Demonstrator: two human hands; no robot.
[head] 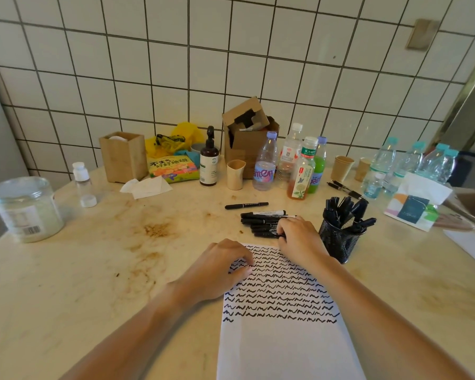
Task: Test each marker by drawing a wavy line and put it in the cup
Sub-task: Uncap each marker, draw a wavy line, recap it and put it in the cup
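Observation:
A white sheet of paper [283, 344] lies in front of me, its upper half filled with rows of black wavy lines. My left hand [217, 270] rests on the sheet's upper left corner, fingers curled down onto it. Just beyond the sheet lies a pile of several black markers [261, 223]. My right hand [299, 239] reaches over the pile's right end, and its fingers curl around the nearest marker [266, 235]. One more black marker [246, 205] lies apart, farther back. A black mesh cup [337, 242] with several markers standing in it is right of my right hand.
Along the tiled wall stand a cardboard box [247, 144], several bottles [302, 171], paper cups [342, 168], a pump bottle [209, 163] and a wooden box [124, 157]. A clear jar [25, 209] sits far left. A tissue pack [417, 204] lies at the right.

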